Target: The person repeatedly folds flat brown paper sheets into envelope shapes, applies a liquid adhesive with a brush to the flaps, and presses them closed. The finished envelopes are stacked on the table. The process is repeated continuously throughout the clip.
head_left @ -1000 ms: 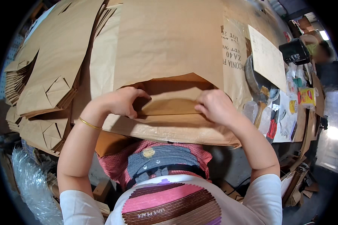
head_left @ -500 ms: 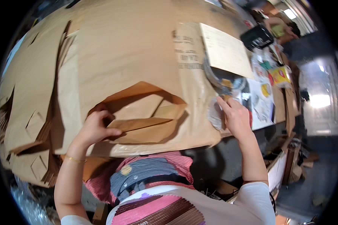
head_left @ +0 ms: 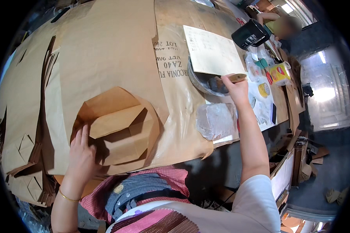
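A large brown paper bag (head_left: 116, 50) lies on the table, its near end spread into a folded, many-sided opening (head_left: 138, 132). My left hand (head_left: 82, 149) rests at the left side of that opening, fingers stretched out against the paper. At the right, my right hand (head_left: 237, 90) is closed round a wide brush with a wooden handle (head_left: 239, 77). The brush's dark end dips into a round bowl (head_left: 197, 79). A white board (head_left: 214, 50) with writing covers the far part of the bowl, hiding much of its inside.
Stacked paper bags (head_left: 19, 116) with folded ends lie at the left. A plastic-wrapped bundle (head_left: 216, 121) sits nearer me than the bowl. Farther right are a black container (head_left: 251, 34), a yellow packet (head_left: 280, 73) and a round yellow item (head_left: 264, 90). A person (head_left: 274, 25) is at the far right.
My right hand has moved away from me to the bowl with the brush. The bag's end has spread wider and flatter, and my left hand has gone from gripping its edge to straight fingers.
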Tool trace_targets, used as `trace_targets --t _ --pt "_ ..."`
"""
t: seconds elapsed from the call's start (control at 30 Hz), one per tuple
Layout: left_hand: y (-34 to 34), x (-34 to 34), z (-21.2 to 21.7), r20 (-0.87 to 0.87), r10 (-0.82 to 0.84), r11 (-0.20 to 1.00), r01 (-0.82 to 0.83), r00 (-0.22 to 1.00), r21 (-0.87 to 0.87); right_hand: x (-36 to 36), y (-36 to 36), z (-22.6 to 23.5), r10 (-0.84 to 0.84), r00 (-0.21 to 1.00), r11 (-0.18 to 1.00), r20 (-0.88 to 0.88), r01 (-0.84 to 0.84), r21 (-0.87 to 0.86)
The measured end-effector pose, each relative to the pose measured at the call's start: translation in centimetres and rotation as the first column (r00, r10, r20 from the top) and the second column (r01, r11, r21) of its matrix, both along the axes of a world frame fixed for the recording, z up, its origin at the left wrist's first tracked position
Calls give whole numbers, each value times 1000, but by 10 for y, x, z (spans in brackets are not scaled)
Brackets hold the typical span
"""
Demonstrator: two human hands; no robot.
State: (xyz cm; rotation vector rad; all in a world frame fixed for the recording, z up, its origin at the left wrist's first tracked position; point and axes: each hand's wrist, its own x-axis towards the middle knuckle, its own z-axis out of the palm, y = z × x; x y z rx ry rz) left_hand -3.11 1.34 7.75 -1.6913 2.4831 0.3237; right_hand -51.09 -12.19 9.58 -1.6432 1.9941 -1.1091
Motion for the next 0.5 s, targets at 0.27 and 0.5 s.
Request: trace_targets --t 0.27,0.5 --pt "-7 -14 25 -78 250 965 -242 965 101 -14 23 41 460 888 869 25 -455 196" --pt "-17 -7 18 -248 233 968 -198 940 156 -55 0 52 64 886 965 458 -172 199"
